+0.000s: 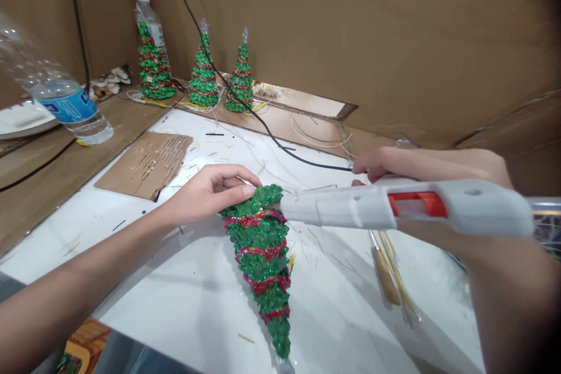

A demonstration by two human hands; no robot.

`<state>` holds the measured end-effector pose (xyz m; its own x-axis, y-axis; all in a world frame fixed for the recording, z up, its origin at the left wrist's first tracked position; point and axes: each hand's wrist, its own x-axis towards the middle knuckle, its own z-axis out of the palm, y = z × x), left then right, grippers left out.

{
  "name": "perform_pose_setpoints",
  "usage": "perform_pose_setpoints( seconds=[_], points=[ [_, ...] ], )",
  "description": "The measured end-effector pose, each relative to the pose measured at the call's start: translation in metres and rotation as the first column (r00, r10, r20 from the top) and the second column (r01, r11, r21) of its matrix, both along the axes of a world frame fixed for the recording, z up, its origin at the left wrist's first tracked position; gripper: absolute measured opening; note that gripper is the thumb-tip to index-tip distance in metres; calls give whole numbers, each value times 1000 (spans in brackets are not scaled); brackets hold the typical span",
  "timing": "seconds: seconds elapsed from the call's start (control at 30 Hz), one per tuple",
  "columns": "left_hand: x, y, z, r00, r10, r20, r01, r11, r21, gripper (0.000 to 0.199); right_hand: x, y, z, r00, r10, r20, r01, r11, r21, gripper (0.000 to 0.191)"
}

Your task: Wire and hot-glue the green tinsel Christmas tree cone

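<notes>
A small green glittery Christmas tree (263, 266) with red garland lies on the white board, its tip pointing toward me. My left hand (214, 190) is closed on the tree near its base, thumb and fingers against the green edge. In my right hand (438, 166) is a grey-white glue gun (342, 207) with an orange-red part in its side. Its nozzle end meets the tree just by the uppermost garland band; the very tip is hard to make out. A black cord (280, 143) runs toward my right hand.
Three similar trees, one of them a middle tree (204, 79), stand along the back. A water bottle (72, 108) leans at left near a torn cardboard piece (142, 163). A wooden-handled tool (385, 277) and yellowish strands (401, 286) lie right. Clippings dot the white board (175, 304).
</notes>
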<state>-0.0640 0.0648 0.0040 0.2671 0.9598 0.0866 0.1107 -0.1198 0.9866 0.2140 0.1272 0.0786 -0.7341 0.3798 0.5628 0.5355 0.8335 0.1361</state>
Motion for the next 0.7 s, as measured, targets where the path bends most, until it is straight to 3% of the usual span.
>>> perform_pose_setpoints(
  seconds=[0.47, 0.7],
  points=[
    [0, 0, 0, 1000, 1, -22, -1, 1000, 10, 26, 0, -1, 4, 999, -1, 34, 1, 1000, -1, 17],
    [0, 1, 0, 999, 11, -32, -11, 1000, 6, 27, 2, -1, 3, 1000, 8, -24, -7, 999, 34, 17]
  ],
)
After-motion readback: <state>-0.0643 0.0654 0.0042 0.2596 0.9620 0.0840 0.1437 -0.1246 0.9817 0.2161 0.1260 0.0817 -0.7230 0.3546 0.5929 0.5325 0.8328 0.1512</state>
